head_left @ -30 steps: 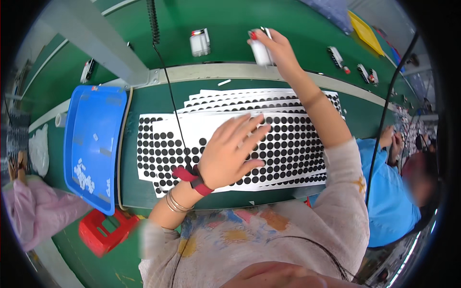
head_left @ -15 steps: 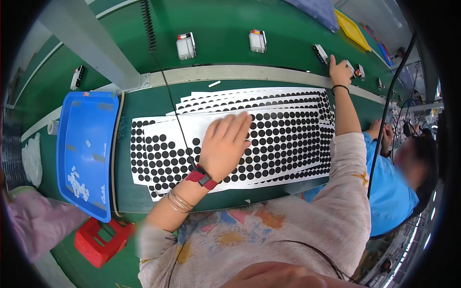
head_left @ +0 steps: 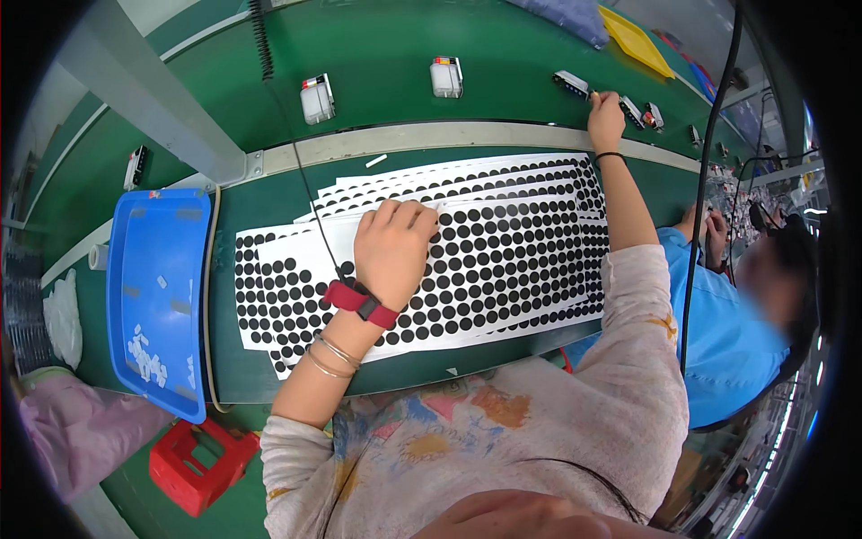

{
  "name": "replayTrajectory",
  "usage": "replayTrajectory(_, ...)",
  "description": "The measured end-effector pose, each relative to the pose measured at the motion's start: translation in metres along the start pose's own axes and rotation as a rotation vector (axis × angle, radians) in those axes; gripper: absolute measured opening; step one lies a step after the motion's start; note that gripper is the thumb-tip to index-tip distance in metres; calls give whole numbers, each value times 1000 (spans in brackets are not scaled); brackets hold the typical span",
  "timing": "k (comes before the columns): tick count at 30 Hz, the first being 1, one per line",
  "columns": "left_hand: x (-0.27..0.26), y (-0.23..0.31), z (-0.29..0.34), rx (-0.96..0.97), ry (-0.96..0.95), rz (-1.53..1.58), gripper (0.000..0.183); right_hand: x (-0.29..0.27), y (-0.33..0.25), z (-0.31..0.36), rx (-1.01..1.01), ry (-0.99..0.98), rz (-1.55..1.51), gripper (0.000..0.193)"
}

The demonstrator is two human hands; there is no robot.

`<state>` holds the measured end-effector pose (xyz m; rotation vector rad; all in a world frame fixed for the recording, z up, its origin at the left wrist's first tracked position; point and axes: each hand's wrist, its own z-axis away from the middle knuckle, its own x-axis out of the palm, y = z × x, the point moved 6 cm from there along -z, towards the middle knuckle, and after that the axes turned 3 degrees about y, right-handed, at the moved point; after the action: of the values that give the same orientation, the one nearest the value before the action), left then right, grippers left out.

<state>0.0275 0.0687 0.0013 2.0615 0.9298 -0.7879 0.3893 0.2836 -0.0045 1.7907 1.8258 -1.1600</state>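
Observation:
My left hand rests on a stack of white sheets covered with rows of round black dots. Its fingers are curled against the top sheet, and what they hold, if anything, is hidden. A patch of that sheet left of the hand has no dots. My right hand reaches over the pale rail to the green surface beyond. Its fingers are pinched together beside a small white-and-black device; a tiny light spot shows at the fingertips, too small to name. More such devices lie just to its right.
At left stands a blue tray holding small white pieces. Two white boxy devices lie beyond the rail. A coiled cable hangs before a grey post. A red stool is below; a person in blue sits at right.
My left fingers have curled from stretched out to bent on the sheet. My right fingers have closed into a pinch near the device. The whole view has shifted slightly.

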Motion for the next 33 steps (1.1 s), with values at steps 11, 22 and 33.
replayTrajectory(11, 3, -15, -5, -178, -82, 293, 11, -77, -193, 100, -121, -453, -1635, 18)
replayTrajectory(22, -7, -20, -2, -224, 15, 409, 16, -55, -231, 216, 503, -1391, -2070, 25)
replayTrajectory(33, -62, -16, -11, -41, 186, 437, 13, -60, -233, 220, 402, -1386, -1719, 20)
